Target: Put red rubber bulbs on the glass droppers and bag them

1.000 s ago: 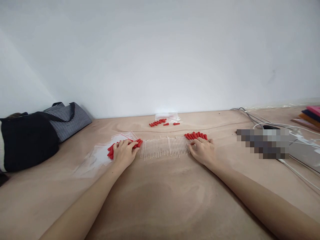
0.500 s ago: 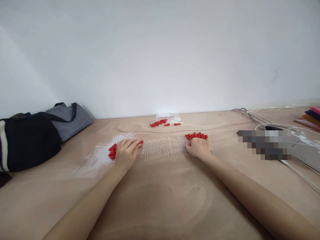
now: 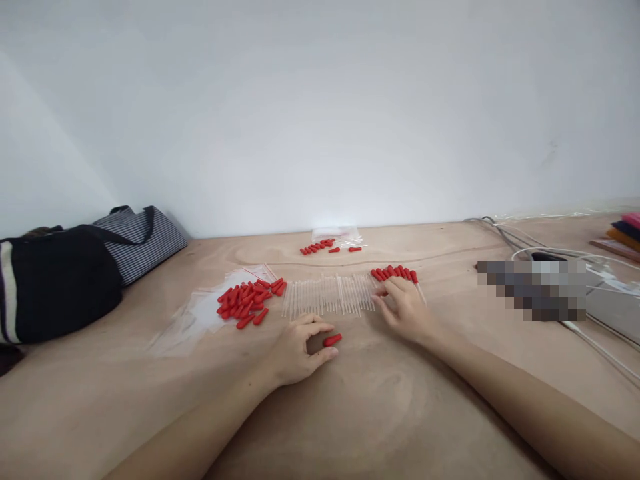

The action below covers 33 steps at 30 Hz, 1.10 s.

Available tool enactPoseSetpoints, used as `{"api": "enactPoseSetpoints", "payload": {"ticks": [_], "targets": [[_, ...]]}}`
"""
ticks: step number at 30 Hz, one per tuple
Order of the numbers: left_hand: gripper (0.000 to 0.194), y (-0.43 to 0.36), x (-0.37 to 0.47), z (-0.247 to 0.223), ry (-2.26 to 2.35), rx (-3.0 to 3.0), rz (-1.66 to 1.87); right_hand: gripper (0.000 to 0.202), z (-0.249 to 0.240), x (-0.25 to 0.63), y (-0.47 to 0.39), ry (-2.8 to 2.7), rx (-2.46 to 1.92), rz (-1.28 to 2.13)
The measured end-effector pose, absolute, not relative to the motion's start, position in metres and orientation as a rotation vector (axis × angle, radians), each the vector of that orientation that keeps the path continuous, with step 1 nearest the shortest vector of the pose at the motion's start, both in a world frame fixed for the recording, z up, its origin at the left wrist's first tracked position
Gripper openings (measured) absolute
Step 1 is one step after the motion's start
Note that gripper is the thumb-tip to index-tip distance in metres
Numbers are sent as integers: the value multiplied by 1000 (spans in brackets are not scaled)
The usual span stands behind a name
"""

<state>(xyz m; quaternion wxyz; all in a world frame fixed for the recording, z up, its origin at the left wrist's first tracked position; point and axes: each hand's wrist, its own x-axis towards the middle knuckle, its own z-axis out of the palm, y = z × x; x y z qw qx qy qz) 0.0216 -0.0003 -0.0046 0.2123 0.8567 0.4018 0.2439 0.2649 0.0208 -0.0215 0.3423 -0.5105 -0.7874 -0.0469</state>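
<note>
My left hand [image 3: 303,350] is on the wooden table with thumb and fingers apart, around a single red rubber dropper bulb [image 3: 333,340] but not visibly gripping it. My right hand [image 3: 405,310] is at the right end of a row of thin clear dropper tubes [image 3: 320,293]; its thumb and forefinger are slightly apart, close to the end tubes. Just beyond its knuckles lie several droppers with red bulbs [image 3: 394,273] fitted, their tubes partly hidden by the hand. A heap of loose red bulbs [image 3: 243,301] sits left of the row.
Clear plastic bags [image 3: 187,327] lie under and beside the heap. Several more red bulbs [image 3: 315,247] and a small bag [image 3: 337,235] are near the wall. A black bag [image 3: 65,283] and a striped bag [image 3: 143,243] stand left; cables [image 3: 505,237] and a blurred object [image 3: 535,290] lie right.
My left hand has moved from the bulb heap rightward and nearer me, and one red bulb now lies between its fingers. My right hand has shifted slightly right and its fingers have loosened.
</note>
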Motion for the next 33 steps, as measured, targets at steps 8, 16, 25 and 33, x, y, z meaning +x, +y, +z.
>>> {"api": "enactPoseSetpoints", "payload": {"ticks": [8, 16, 25, 33], "targets": [[15, 0, 36, -13, 1197, 2335, 731, 22, -33, 256, -9, -2249, -1015, 42], [12, 2, 33, -17, 1219, 2068, 841, 13, -28, 241, -16, -2136, -1026, 257], [13, 1, 32, -17, 1210, 2046, 881, 13, -29, 236, -19, -2145, -1025, 277], [14, 2, 32, -25, 1151, 1973, 962, 21, -29, 236, -18, -2162, -989, 310]]}}
